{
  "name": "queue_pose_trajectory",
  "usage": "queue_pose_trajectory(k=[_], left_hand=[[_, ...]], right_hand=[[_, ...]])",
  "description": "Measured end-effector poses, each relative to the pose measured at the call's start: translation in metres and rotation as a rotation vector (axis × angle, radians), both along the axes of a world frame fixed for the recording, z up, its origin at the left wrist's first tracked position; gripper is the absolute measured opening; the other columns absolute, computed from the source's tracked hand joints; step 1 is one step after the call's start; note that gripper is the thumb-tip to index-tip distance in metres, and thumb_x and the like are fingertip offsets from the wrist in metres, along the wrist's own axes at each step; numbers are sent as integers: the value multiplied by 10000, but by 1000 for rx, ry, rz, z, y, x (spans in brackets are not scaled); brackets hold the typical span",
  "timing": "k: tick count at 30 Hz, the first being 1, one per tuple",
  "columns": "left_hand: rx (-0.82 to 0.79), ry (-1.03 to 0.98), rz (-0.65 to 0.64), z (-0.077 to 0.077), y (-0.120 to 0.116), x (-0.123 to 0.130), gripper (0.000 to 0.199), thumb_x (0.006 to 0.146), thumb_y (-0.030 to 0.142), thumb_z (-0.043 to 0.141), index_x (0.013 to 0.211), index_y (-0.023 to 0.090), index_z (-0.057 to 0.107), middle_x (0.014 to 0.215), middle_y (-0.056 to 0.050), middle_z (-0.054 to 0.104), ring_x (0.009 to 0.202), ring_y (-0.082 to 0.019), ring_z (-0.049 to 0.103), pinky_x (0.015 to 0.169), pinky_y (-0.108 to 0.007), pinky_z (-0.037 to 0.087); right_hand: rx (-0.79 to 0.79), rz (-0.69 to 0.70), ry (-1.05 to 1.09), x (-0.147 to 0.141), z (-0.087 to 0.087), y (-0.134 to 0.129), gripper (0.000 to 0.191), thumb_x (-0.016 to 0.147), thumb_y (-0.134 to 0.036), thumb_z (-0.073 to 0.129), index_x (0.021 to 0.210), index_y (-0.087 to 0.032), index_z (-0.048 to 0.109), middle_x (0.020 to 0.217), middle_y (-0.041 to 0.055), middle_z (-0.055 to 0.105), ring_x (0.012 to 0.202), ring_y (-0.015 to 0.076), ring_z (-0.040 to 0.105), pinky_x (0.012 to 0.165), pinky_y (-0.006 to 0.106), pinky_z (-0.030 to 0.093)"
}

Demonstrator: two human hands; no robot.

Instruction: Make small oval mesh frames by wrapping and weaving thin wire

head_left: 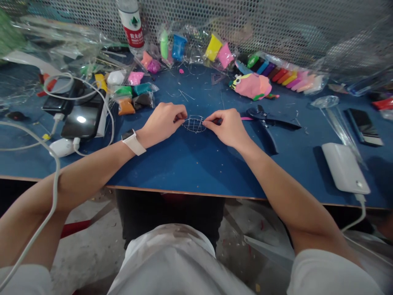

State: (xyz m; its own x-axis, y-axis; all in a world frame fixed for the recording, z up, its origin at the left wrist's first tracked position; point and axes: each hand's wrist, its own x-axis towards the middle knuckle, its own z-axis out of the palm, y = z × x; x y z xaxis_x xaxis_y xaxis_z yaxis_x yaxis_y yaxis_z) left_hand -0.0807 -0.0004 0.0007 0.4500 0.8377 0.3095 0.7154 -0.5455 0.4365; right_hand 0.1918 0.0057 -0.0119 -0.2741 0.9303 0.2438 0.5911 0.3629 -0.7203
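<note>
Perforated metal mesh closes off the back of the scene, and in front of it a blue worktop carries everything I am handling. My left hand and right hand meet at the middle of the worktop, each pinching one side of a small wire mesh form. The form looks like a shallow basket of thin crossed wires. It sits low, at or just above the surface; I cannot tell whether it touches. Both hands are closed narrowly on it, fingertips only, wrists near the worktop. I judge this two-sided pinch keeps the light frame from twisting while its wires are worked.

A white watch sits on my left wrist.

Black pliers lie just beside the right hand, handles toward me, placed for a short reach. A pink clay figure rests behind them, well apart from the hands. Bagged clay in several colours is spread along the back and left, with a tray of clay sticks at the back right, both out of the working zone. A plastic bottle stands against the mesh. Phones and white cables occupy the left side; a white power bank lies near the right front edge, another phone behind it.
</note>
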Motion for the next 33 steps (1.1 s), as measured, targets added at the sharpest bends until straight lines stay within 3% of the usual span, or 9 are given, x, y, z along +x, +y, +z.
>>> queue_pose_trajectory(k=[8, 15, 23, 27, 30, 33], left_hand=[[-33, -80, 7, -3, -1, 0, 71, 990, 176, 723, 1005, 194, 790, 997, -82, 882, 939, -262, 845, 927, -428, 651], [-38, -121, 29, -7, -1, -3, 75, 991, 170, 727, 1008, 197, 796, 980, -68, 886, 921, -240, 848, 895, -394, 653], [-202, -320, -20, -5, 2, -7, 130, 993, 215, 803, 1111, 197, 853, 1059, -88, 899, 939, -215, 840, 899, -376, 714], [-311, -380, -136, 6, 3, -14, 157, 988, 281, 846, 1120, 213, 895, 1054, -93, 899, 948, -217, 847, 929, -389, 722], [-486, -428, -266, 13, 4, -19, 258, 956, 313, 872, 1197, 225, 899, 1049, -93, 907, 971, -236, 870, 916, -389, 728], [-625, -513, -328, 14, 4, -18, 301, 1002, 326, 753, 1250, 215, 882, 1077, -121, 913, 993, -256, 883, 890, -406, 735]], right_hand=[[-104, -4, 194, 2, 1, 0, 257, 885, -512, 994, 842, -280, 895, 835, 57, 876, 775, 268, 798, 813, 500, 686], [-354, -23, 565, -8, -4, -4, 409, 703, -553, 1111, 857, -264, 866, 853, 52, 883, 887, 272, 879, 1006, 514, 771], [-177, -34, 586, -8, -2, 0, 404, 680, -584, 1118, 827, -308, 864, 944, 28, 891, 930, 293, 869, 1020, 550, 761], [-95, 21, 519, 1, 3, 4, 411, 703, -643, 1100, 800, -324, 860, 993, 24, 877, 928, 293, 848, 986, 579, 758], [-57, 50, 461, 6, 7, 4, 433, 722, -695, 1086, 782, -332, 857, 1009, 36, 873, 912, 292, 824, 933, 578, 753], [-4, 80, 417, 6, 12, 0, 435, 733, -714, 1080, 776, -337, 869, 999, 53, 873, 914, 296, 808, 895, 555, 741]])
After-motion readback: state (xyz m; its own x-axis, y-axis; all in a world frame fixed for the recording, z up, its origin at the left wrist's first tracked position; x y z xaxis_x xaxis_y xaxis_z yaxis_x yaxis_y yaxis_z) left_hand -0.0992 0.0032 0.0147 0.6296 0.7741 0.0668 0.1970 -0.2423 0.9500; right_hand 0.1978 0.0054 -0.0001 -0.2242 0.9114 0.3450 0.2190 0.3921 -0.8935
